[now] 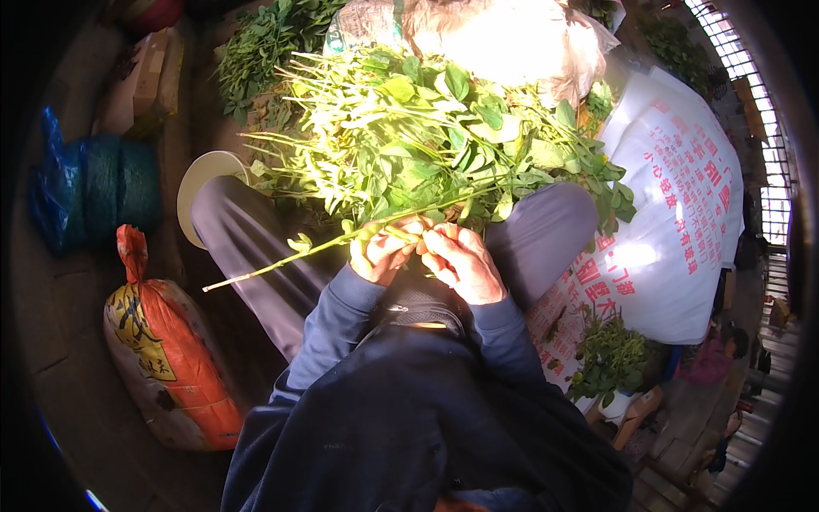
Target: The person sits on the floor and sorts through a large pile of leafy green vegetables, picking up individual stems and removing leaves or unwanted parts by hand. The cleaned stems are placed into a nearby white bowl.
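Note:
A long green bean-plant stem with pods slants across my lap, its cut end over my left knee. My left hand grips it together with some green pods. Against the left fingers, my right hand has its thumb and fingertips pinched at the pods; whether a pod is between them cannot be made out. Beyond both hands rises a large heap of bean plants, pods and pale stems to the left, broad leaves to the right. Part of the heap is washed out by sunlight.
To my left stand a tied orange rice sack, a blue plastic bag and a cardboard box. White printed sheeting spreads at the right, with another plant bunch near it. A sunlit woven sack lies behind the heap.

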`<state>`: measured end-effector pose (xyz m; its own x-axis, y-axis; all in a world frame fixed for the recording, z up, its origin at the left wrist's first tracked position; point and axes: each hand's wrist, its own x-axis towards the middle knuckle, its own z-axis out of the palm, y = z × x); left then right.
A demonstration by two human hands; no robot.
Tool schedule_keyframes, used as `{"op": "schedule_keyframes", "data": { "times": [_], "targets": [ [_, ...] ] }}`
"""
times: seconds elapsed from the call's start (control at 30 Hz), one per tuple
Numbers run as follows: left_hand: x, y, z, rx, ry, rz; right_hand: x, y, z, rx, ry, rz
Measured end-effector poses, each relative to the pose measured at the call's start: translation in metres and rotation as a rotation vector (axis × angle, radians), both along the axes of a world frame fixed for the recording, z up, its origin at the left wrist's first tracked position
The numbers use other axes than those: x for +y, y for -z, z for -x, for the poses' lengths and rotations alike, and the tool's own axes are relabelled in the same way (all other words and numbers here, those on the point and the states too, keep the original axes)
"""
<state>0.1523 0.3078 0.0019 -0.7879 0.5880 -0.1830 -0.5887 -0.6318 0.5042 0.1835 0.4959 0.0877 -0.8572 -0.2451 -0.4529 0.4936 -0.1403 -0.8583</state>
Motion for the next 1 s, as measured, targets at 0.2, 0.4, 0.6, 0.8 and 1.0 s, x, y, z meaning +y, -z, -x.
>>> {"op": "schedule_keyframes", "data": {
  "times": [0.2,0.4,0.6,0.8,1.0],
  "targets": [
    [0.004,0.016,-0.002,-0.028,-0.120,-0.062,-0.004,-0.007,-0.001,0.078,0.000,-0.159],
    [0.008,0.020,-0.002,0.014,-0.247,0.045,-0.001,-0.009,-0.001,0.171,-0.043,-0.273],
    [0.004,0.010,0.004,0.014,-0.215,0.143,0.001,-0.008,-0.004,0.219,-0.037,-0.293],
    [0.018,-0.009,0.000,-0.016,-0.377,0.233,0.002,-0.005,-0.003,0.171,-0.018,-0.236],
    [0.007,-0.005,-0.001,-0.011,-0.309,0.265,0.000,0.004,-0.009,0.229,0.030,-0.153]
  ]
}}
